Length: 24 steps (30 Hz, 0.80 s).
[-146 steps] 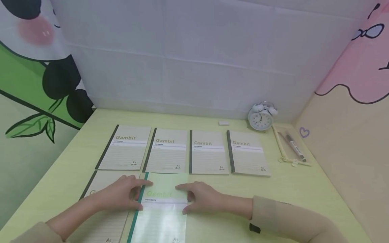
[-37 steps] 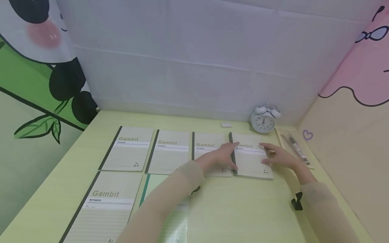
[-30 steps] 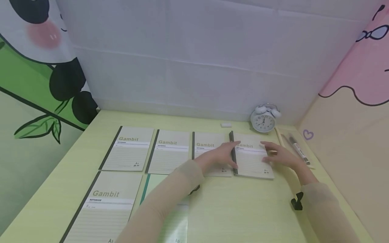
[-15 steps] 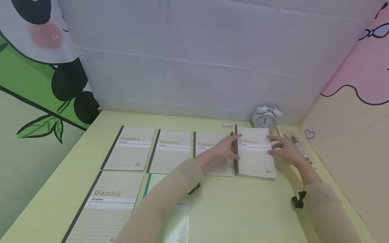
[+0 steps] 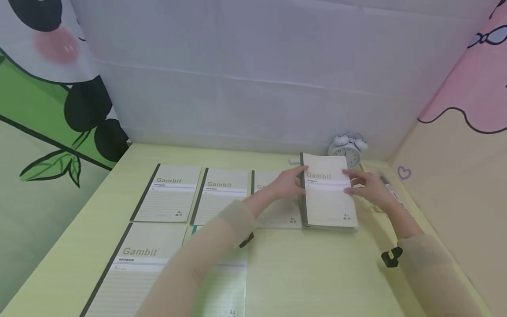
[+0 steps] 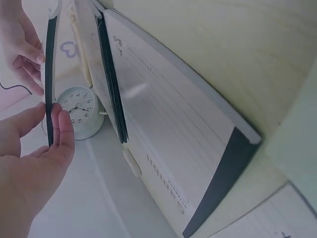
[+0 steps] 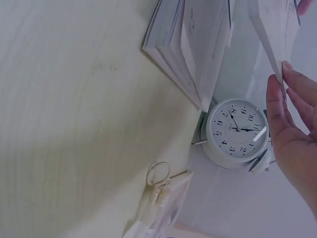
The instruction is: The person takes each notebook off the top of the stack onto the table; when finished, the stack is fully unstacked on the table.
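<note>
Both hands hold a white Gambit notebook (image 5: 326, 200) by its two long sides. The left hand (image 5: 287, 185) pinches its dark spine edge, and the right hand (image 5: 368, 187) pinches the opposite edge. In the left wrist view the spine of the held notebook (image 6: 50, 64) stands off the table between thumb and fingers. Below it, more notebooks (image 7: 190, 49) lie stacked in the right wrist view. To the left, a notebook (image 5: 277, 215) lies partly hidden under the left hand and forearm. A green-covered notebook (image 5: 227, 286) lies nearer the front, half covered by the left sleeve.
Two more notebooks lie in the back row, one at the far left (image 5: 168, 193) and one beside it (image 5: 219, 198). Another notebook (image 5: 142, 264) lies at front left. A white alarm clock (image 7: 240, 131), an eraser (image 5: 294, 161) and a pouch with a marker (image 5: 390, 189) are at the back.
The hands went from the green-covered notebook to the stack at back right. They have since raised its top notebook, which now partly covers the clock.
</note>
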Each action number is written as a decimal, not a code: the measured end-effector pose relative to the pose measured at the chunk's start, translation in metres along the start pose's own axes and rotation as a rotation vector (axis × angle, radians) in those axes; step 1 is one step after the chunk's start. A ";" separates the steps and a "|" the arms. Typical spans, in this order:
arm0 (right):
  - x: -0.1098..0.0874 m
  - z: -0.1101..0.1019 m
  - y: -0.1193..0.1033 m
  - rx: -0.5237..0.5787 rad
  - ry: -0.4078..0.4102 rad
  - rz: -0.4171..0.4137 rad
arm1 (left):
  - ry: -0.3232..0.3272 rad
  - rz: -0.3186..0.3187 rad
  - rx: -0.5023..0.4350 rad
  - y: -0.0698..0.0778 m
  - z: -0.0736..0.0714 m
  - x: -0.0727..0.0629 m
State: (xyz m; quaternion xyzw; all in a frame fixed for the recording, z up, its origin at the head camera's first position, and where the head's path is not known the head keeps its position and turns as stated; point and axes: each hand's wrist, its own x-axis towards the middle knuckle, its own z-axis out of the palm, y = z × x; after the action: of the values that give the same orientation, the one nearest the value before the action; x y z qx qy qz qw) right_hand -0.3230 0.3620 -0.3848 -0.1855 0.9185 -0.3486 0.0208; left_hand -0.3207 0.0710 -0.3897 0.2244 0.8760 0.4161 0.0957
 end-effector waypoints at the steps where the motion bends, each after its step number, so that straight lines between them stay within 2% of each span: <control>1: 0.000 -0.001 -0.004 -0.008 -0.001 -0.003 | 0.011 -0.005 -0.017 0.001 -0.002 -0.001; 5: 0.001 -0.004 -0.017 -0.050 0.008 -0.027 | 0.041 -0.006 -0.049 0.004 -0.006 -0.004; 11: -0.002 -0.008 -0.033 -0.125 0.023 -0.050 | 0.059 0.046 0.030 0.007 -0.011 -0.014; 17: -0.006 -0.009 -0.046 -0.128 0.014 -0.085 | 0.057 0.082 0.111 0.015 -0.021 -0.029; 24: -0.017 -0.004 -0.064 -0.118 -0.047 -0.117 | 0.033 0.086 0.135 0.013 -0.028 -0.052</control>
State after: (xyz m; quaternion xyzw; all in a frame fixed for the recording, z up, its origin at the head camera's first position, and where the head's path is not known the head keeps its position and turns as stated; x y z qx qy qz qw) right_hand -0.2869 0.3266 -0.3424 -0.2479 0.9243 -0.2901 0.0107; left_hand -0.2808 0.0341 -0.3625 0.2608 0.8930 0.3637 0.0480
